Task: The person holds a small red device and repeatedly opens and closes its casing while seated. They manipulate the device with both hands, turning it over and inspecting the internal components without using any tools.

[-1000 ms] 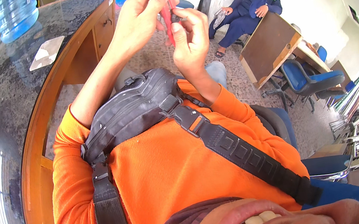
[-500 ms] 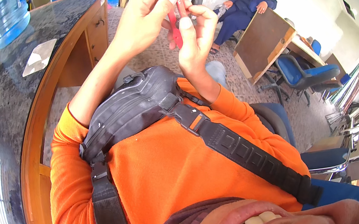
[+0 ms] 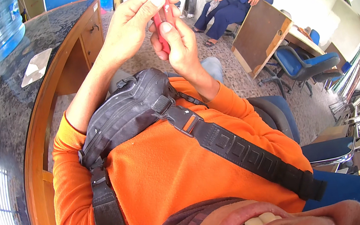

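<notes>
both raised hands (image 3: 153, 26) pinch red cutter (image 3: 162, 13).

Red plastic cutter (image 3: 159, 25), glossy stone countertop (image 3: 7, 103)

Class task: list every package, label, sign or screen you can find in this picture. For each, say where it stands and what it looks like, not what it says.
Flat clear plastic packet: lies on the dark desk top, left of the raised hands.
Small red sachet: pinched between left hand and right hand, held upright.
Label on blue water bottle: too small to tell.
</notes>
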The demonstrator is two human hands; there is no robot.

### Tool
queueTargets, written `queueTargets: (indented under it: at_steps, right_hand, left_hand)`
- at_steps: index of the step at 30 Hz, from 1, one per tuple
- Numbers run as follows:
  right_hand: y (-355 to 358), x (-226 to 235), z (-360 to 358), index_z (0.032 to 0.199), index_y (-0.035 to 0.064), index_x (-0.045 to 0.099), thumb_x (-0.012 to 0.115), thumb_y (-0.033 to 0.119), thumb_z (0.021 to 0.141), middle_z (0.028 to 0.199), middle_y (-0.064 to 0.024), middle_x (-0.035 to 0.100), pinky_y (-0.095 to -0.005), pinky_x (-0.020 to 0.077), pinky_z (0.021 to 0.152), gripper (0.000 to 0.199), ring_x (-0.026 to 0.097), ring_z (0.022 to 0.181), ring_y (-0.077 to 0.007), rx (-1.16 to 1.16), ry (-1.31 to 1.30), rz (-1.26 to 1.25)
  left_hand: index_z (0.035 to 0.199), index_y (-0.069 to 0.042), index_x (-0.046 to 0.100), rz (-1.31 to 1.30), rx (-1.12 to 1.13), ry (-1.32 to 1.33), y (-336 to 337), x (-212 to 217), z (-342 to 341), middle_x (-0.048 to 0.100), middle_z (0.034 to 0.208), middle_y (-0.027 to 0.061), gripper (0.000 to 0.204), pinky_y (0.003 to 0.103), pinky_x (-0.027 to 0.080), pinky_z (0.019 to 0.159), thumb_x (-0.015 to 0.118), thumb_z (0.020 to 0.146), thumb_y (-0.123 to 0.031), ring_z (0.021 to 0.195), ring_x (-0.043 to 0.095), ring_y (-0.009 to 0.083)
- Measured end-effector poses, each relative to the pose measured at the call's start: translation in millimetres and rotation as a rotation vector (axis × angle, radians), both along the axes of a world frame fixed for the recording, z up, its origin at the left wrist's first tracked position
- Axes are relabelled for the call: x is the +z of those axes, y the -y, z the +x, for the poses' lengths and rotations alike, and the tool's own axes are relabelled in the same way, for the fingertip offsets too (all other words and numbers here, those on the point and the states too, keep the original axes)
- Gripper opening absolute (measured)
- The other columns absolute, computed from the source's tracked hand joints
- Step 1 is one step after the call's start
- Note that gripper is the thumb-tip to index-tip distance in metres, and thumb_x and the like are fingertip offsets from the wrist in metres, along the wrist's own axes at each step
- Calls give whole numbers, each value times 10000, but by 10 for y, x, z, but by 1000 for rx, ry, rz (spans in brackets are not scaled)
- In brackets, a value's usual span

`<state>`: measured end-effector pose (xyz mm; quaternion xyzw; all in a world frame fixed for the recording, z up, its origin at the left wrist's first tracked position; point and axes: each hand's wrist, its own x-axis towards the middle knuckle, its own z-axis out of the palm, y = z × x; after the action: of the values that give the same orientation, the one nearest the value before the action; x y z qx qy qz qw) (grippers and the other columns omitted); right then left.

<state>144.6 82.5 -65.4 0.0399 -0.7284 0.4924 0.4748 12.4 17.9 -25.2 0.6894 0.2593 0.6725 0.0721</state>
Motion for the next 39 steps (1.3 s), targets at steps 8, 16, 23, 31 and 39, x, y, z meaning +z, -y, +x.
queueTargets:
  at_steps: [8, 16, 23, 31, 39]
  right_hand:
    - [48, -8, -31, 1207, -20, 518, 412, 268, 1073, 690, -50, 543, -234, 356, 465, 335, 435, 484, -89, 135, 6, 4]
    - [82, -28, -36, 1301, -27, 467, 416, 265, 1070, 739, -71, 558, -241, 369, 481, 377, 461, 516, -103, 286, 23, -10]
    - [116, -34, -82, 1357, -6, 435, 446, 329, 1066, 784, -106, 591, -246, 393, 476, 444, 507, 531, -128, 322, 39, -5]
    - [60, -79, -168, 1403, -3, 396, 593, 189, 1011, 1100, -169, 611, -251, 530, 566, 479, 646, 734, -159, 204, -146, 106]
    - [-4, 19, -132, 1169, 21, 652, 713, 39, 893, 1205, -130, 594, -265, 596, 633, 283, 680, 885, -167, -221, -294, 550]
  left_hand:
    - [1166, -56, 716, -213, 34, 88, 180, 36, 22, 714, 1024, 32, 335, 303, 464, 917, 535, 1054, -316, 972, 637, 128]
    - [1160, -70, 730, -225, 108, 92, 315, 55, 44, 710, 1020, 25, 327, 316, 425, 1014, 550, 1046, -318, 1027, 618, 129]
    - [1171, -38, 709, -222, 109, 115, 375, 56, 25, 719, 1017, 51, 340, 324, 453, 1005, 537, 1050, -305, 1013, 646, 147]
    - [1225, -19, 670, -191, 221, 393, 458, 125, -91, 734, 1022, 108, 367, 311, 587, 846, 507, 1065, -306, 948, 716, 164]
    - [1111, 16, 641, -210, 249, 469, 499, 223, 1, 705, 896, 90, 277, 278, 569, 679, 489, 1077, -212, 759, 683, 153]
